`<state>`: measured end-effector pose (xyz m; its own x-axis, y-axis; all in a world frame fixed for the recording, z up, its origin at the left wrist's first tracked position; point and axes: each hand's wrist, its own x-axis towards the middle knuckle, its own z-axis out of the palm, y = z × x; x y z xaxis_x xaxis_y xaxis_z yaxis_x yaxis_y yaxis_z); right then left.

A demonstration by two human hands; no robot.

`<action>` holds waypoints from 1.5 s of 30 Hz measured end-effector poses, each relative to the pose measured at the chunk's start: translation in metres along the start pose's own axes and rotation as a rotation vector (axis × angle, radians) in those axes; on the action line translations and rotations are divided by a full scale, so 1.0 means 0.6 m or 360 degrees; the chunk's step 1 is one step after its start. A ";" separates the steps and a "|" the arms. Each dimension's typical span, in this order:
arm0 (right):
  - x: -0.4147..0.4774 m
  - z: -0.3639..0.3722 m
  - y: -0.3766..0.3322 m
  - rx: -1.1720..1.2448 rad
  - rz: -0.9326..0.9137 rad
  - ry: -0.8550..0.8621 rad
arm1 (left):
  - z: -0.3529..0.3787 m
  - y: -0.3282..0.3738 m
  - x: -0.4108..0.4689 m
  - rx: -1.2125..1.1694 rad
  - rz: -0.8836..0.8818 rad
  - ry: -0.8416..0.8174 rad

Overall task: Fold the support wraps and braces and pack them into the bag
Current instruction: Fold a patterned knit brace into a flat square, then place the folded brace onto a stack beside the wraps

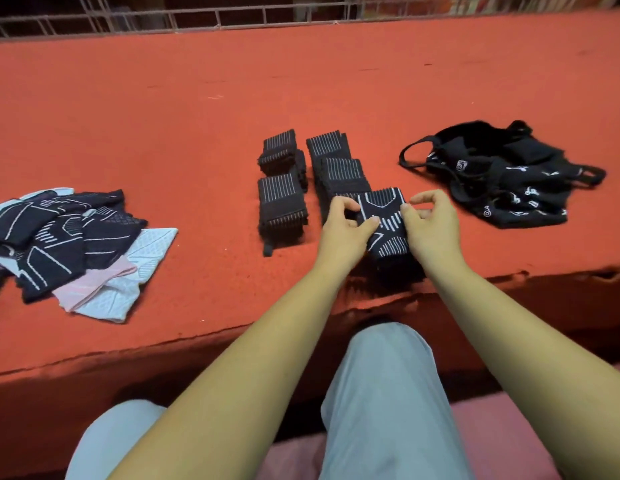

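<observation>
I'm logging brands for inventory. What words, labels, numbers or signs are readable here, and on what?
Black bag: white printed marks, too blurred to read.
Held brace: white stripes only, no text.
Folded stacks and loose pile: line patterns only, no text.
Nothing readable anywhere.

My left hand [348,221]: fingers curled, thumb pressed on the left edge of the folded brace [383,204] I held. My right hand [435,220]: thumb and forefinger pinched at its right edge, other fingers curled under. Both forearms: bare, stretched forward side by side, hands level and close together.
</observation>
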<state>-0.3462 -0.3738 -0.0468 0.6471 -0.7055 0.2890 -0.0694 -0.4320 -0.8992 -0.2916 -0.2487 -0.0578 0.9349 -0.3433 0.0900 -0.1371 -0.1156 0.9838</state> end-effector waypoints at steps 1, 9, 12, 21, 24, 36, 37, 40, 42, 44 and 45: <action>0.005 -0.005 0.006 -0.0060 0.0006 0.0012 | 0.009 -0.003 0.004 0.0043 -0.0021 -0.0020; 0.006 -0.016 0.049 -0.0494 -0.0063 -0.0005 | 0.040 -0.042 -0.002 0.0458 0.0076 -0.0137; 0.005 -0.015 0.054 -0.0558 -0.0007 -0.0037 | 0.035 -0.047 -0.006 0.0406 0.0092 -0.0151; 0.016 -0.003 -0.048 -0.0530 -0.0366 -0.0053 | -0.068 -0.003 0.020 0.0366 0.0131 -0.0147; -0.004 0.049 -0.089 -0.0439 -0.0407 -0.0180 | -0.145 0.000 0.019 0.0392 0.0127 -0.0054; -0.177 0.334 -0.164 -0.0448 -0.0450 -0.1134 | -0.542 -0.095 -0.101 0.1474 -0.0045 0.0499; -0.190 0.351 -0.168 -0.0478 -0.0465 -0.1200 | -0.560 -0.106 -0.111 0.1596 -0.0117 0.0452; -0.220 0.392 -0.176 -0.0538 -0.0517 -0.1342 | -0.594 -0.140 -0.131 0.1752 -0.0270 0.0278; -0.236 0.408 -0.180 -0.0564 -0.0560 -0.1399 | -0.595 -0.146 -0.137 0.1838 -0.0117 0.0297; -0.248 0.417 -0.180 -0.0572 -0.0622 -0.1449 | -0.589 -0.146 -0.138 0.2071 0.0081 0.0285; -0.253 0.420 -0.179 -0.0564 -0.0642 -0.1467 | -0.587 -0.143 -0.139 0.2121 0.0122 0.0255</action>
<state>-0.2456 -0.0788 -0.0766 0.9858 0.1598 0.0505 0.1577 -0.7822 -0.6028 -0.2427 0.1179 -0.0953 0.9257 -0.2882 0.2450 -0.3164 -0.9449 0.0839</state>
